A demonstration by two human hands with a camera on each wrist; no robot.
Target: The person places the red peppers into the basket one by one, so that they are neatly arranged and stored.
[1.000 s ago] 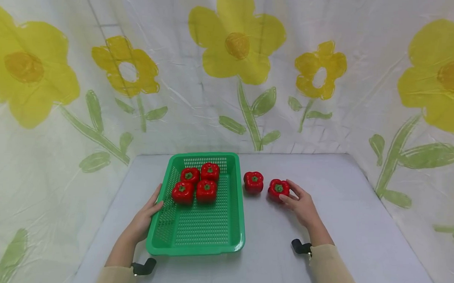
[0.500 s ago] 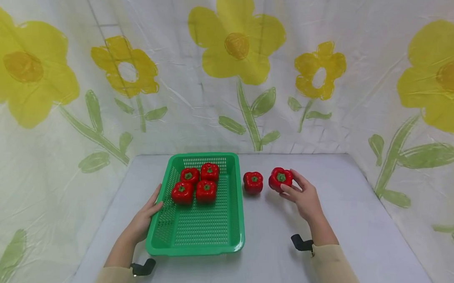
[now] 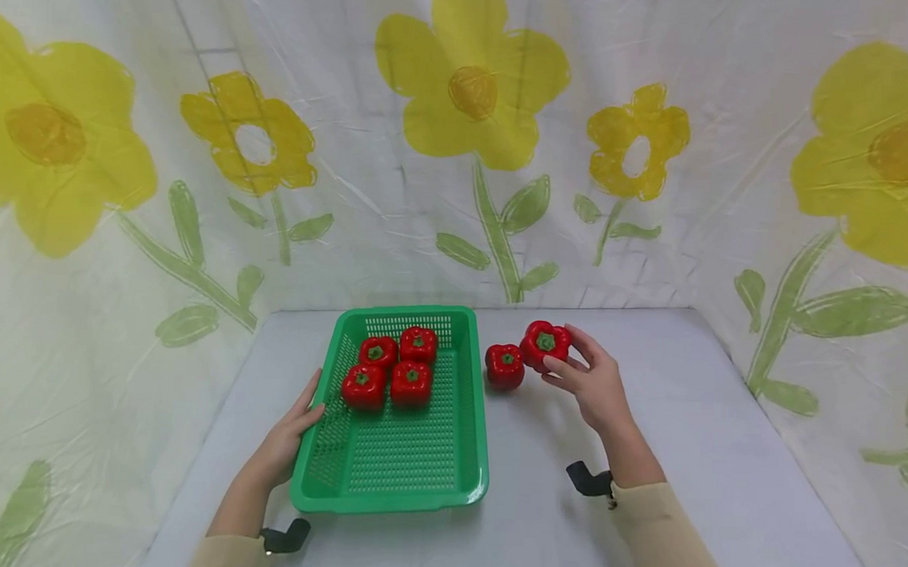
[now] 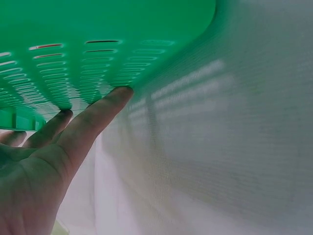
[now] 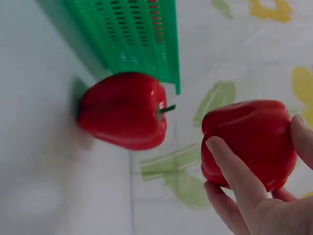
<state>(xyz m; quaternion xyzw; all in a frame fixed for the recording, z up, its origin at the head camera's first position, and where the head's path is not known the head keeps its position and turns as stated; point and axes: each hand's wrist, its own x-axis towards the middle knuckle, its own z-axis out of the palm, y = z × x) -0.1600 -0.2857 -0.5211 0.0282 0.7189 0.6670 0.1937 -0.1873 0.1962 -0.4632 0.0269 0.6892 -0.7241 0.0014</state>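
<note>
My right hand (image 3: 599,394) holds a red bell pepper (image 3: 545,345) off the table, with thumb and fingers on its sides. The right wrist view shows this bell pepper (image 5: 249,142) lifted, with the fingers (image 5: 237,174) against it. A second red bell pepper (image 3: 504,367) stands on the table between the held one and a green plastic basket (image 3: 472,451). Several red bell peppers (image 3: 411,384) sit in the basket's back left part. My left hand (image 3: 283,444) rests on the basket's left side. Its straight fingers touch the slotted wall (image 4: 98,63) in the left wrist view.
A white-covered table (image 3: 536,520) carries everything. Behind it and at both sides hangs a pale curtain (image 3: 396,231) printed with yellow flowers. Each wrist wears a small black camera mount (image 3: 588,480).
My right hand has lifted its bell pepper off the table and carried it left, close to the standing bell pepper. The left hand and the basket have stayed in place.
</note>
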